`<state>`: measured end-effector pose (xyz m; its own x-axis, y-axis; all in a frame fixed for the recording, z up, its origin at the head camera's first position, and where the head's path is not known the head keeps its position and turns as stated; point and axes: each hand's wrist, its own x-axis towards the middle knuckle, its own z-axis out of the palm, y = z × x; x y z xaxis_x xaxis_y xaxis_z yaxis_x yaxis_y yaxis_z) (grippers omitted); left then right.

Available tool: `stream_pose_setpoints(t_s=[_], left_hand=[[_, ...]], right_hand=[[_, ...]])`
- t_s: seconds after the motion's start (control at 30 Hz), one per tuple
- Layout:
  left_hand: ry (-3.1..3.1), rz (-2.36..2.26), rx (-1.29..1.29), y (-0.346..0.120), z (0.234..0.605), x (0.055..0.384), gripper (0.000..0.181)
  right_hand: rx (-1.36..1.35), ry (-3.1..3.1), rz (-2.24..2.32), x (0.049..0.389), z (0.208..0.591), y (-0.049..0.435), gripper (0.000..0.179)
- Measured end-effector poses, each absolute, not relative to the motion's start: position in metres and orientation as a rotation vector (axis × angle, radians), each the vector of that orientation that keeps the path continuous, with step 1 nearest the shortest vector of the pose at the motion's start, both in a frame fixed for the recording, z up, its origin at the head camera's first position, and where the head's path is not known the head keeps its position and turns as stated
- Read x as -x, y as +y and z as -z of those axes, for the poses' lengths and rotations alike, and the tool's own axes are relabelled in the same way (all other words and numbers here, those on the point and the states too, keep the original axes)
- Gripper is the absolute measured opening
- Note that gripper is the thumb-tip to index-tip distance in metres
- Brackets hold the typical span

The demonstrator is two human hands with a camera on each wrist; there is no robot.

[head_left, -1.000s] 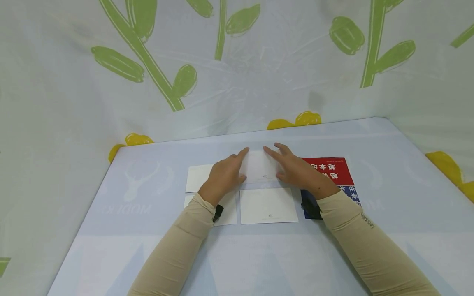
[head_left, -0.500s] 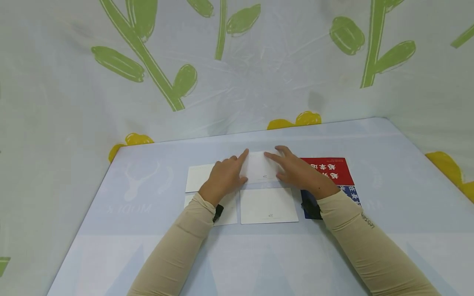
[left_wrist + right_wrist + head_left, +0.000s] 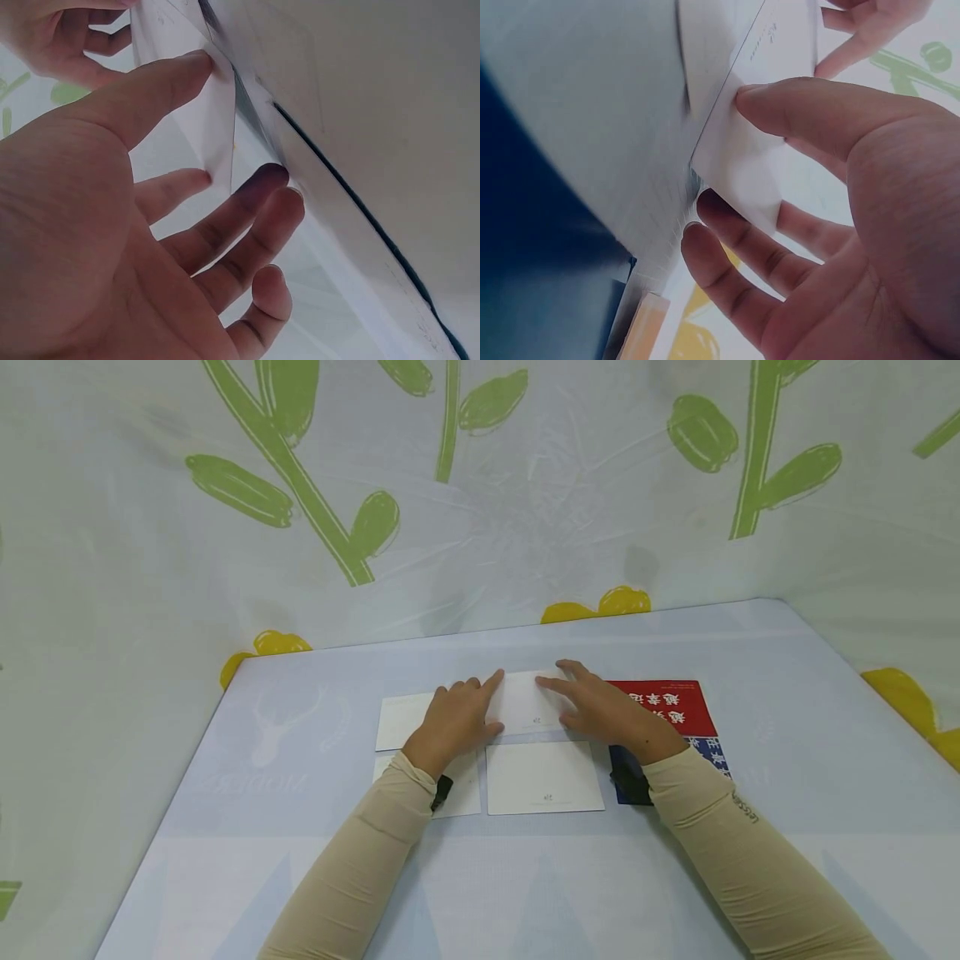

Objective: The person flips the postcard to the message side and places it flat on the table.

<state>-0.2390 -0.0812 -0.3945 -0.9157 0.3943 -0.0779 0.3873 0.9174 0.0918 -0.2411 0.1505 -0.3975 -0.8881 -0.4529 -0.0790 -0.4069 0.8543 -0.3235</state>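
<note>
Between my two hands is a white card (image 3: 527,703) with a small printed mark near its front edge. My left hand (image 3: 455,720) holds its left side, thumb (image 3: 196,71) on the face and index finger at the far corner. My right hand (image 3: 609,714) holds the right side in the same way, its thumb (image 3: 757,105) pressing the face. In both wrist views the card (image 3: 196,112) is tilted, and the other fingers spread below or behind it. A second white card (image 3: 546,777) lies flat just in front of the held one.
Left of the held card lie two more white cards, a far one (image 3: 399,722) and a near one (image 3: 463,789) partly under my left wrist. A red card (image 3: 690,708) and a blue card (image 3: 711,753) with white characters lie at right, partly covered by my right arm.
The far edge of the held card and my index fingertips have come slightly down and toward me. The other cards have stayed where they were.
</note>
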Motion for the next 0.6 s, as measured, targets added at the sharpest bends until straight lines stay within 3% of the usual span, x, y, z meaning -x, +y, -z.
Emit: stream_pose_setpoints(t_s=[0.6], left_hand=[[2.991,-0.079,-0.635,-0.081,0.3936,0.2349,0.056]], right_hand=[[0.658,2.876,0.429,0.2401,0.3975,0.1494,0.054]])
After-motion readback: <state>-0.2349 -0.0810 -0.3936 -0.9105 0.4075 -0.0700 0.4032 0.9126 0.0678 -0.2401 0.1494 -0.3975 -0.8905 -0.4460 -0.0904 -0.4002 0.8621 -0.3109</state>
